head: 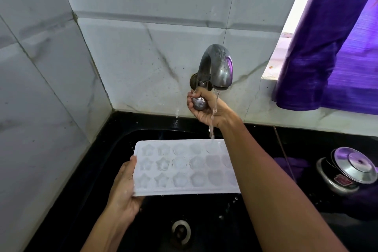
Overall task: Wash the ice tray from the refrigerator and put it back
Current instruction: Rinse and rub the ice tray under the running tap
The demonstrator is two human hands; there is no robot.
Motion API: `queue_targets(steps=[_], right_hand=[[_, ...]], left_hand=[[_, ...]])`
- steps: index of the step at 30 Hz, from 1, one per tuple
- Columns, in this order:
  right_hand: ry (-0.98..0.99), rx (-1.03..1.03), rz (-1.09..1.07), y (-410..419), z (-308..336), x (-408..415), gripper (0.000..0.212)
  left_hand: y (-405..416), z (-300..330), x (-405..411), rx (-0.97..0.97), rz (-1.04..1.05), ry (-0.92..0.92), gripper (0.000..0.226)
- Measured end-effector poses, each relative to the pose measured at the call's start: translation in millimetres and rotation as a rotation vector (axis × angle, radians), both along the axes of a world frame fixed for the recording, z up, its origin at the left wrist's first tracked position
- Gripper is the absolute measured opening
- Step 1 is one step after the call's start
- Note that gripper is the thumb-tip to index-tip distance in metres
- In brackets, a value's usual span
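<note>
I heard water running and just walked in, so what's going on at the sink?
A person is rinsing a white ice tray over the black sink. The left hand grips the tray's left end, holding it roughly level. The right hand grips the tap knob under the metal tap. Water runs down onto the tray's far edge.

One view only, worn on the person's head, aimed forward and steeply down onto the black sink (114, 149). Wide-angle, tile lines bow at the edges. Close range: the tap (216, 67) sits just above the sink at frame centre, the drain (181, 232) at the bottom edge. Both forearms enter from below, over the sink. No second view to overlap.
</note>
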State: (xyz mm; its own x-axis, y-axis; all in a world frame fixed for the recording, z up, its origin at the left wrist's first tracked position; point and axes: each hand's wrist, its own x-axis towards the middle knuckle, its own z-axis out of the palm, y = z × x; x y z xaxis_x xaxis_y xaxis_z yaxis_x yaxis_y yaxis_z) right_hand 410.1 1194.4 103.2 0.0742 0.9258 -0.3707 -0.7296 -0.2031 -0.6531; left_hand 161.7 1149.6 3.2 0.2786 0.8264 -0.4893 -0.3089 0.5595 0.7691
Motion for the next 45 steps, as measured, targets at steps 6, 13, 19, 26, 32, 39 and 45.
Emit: queue_targets(steps=[6, 13, 19, 26, 32, 39, 45], right_hand=[[0.179, 0.091, -0.002, -1, -11, -1, 0.017], [0.302, 0.156, -0.049, -7, -10, -7, 0.035], [0.195, -0.001, -0.057, -36, 3, -11, 0.054], [-0.409, -0.189, -0.056, -97, 5, -4, 0.052], [-0.997, -0.171, -0.232, -165, -13, 7, 0.042], [-0.905, -0.272, -0.198, -227, -46, -5, 0.039], [-0.769, -0.24, -0.052, -249, -46, -25, 0.022]], left_hand=[[2, -1, -4, 0.032, -0.009, 0.008, 0.054], [1, 0, -8, 0.05, -0.008, 0.021, 0.051], [2, -1, -12, 0.049, -0.018, 0.0, 0.042], [-12, 9, -14, 0.049, 0.02, 0.005, 0.049], [-30, 19, -17, 0.062, 0.002, 0.023, 0.046], [-43, 26, -22, 0.048, 0.018, 0.038, 0.045], [-48, 25, -15, 0.071, -0.008, 0.047, 0.045]])
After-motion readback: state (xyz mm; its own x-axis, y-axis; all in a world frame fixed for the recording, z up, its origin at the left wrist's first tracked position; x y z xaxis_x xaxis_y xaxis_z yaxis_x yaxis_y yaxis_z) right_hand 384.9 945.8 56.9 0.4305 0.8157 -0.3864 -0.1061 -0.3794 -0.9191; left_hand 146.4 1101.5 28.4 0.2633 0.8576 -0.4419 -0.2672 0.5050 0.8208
